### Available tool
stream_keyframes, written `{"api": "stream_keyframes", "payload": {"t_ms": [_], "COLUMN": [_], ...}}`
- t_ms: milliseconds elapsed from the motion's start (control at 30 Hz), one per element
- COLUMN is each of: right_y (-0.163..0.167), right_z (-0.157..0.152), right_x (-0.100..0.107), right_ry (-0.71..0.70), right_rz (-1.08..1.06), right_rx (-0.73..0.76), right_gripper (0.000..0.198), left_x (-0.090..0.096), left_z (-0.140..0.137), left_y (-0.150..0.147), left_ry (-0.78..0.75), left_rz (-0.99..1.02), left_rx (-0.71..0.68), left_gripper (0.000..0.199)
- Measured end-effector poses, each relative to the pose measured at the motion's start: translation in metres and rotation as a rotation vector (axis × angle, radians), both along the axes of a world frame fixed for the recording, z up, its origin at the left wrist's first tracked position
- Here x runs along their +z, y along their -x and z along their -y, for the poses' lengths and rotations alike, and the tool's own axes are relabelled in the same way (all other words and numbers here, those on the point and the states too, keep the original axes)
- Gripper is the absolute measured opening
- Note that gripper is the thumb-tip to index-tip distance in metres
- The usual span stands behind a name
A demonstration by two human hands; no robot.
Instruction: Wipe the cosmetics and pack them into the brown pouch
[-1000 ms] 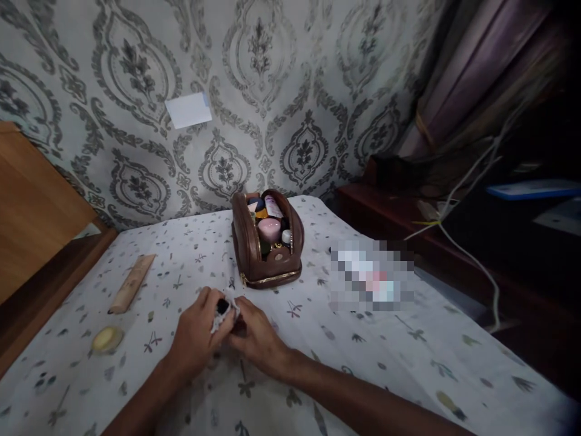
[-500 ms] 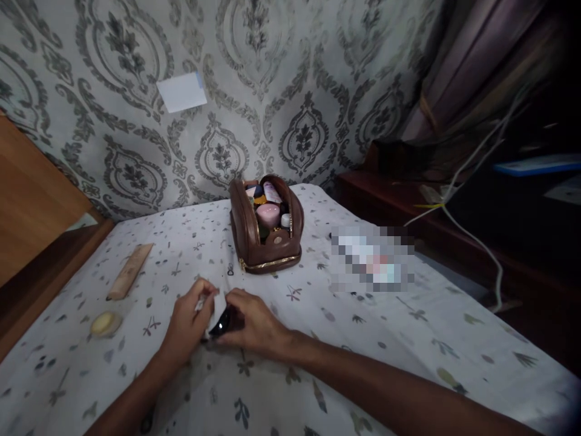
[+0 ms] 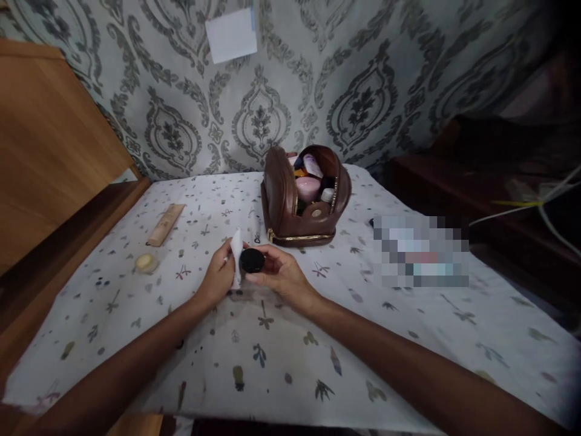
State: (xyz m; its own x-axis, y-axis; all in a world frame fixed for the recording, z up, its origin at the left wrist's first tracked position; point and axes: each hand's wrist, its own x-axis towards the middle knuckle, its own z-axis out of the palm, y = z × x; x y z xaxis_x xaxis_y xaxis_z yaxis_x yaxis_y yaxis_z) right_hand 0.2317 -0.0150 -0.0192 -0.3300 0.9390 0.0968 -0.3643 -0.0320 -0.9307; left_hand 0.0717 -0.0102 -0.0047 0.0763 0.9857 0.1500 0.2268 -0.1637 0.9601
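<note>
My right hand [image 3: 285, 274] is closed around a small black round container [image 3: 252, 261], thumb below it and fingers behind. Its flat dark face is turned towards me. In my left hand [image 3: 218, 274] a folded white tissue [image 3: 236, 257] is pinched, standing on edge right beside the container. Both hands are just above the patterned cloth, in front of an open brown leather makeup bag [image 3: 302, 227]. Inside the bag sit a pink round jar [image 3: 308, 189], a white-capped item [image 3: 327, 195] and other small cosmetics, partly hidden by its walls.
A beige tube [image 3: 166, 224] and a small round jar with a cream-yellow top [image 3: 146, 263] lie to the left on the white printed cloth [image 3: 290, 339]. A blurred-out item [image 3: 420, 248] lies on the right. Wooden furniture [image 3: 59, 121] borders the left side, patterned wallpaper the back.
The view has swung left and down. The black container has turned from showing its glossy curved side to showing its round face, and the tissue now stands upright beside it.
</note>
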Motion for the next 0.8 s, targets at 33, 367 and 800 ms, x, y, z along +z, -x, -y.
{"api": "stream_keyframes", "payload": {"t_ms": [33, 367, 800], "right_y": [0.0, -0.001, -0.003], "right_z": [0.0, -0.002, 0.003], "right_x": [0.0, -0.003, 0.009], "right_ry": [0.005, 0.188, 0.172], "right_rz": [-0.015, -0.188, -0.055], "right_rx": [-0.012, 0.025, 0.171], "right_gripper": [0.049, 0.051, 0.042], "left_x": [-0.001, 0.009, 0.001], "left_z": [0.0, 0.005, 0.015], "left_y": [0.0, -0.002, 0.006], "left_ry": [-0.002, -0.102, -0.555], "left_rz": [0.003, -0.055, -0.453], "left_rx": [-0.001, -0.018, -0.235], "left_gripper": [0.02, 0.026, 0.042]}}
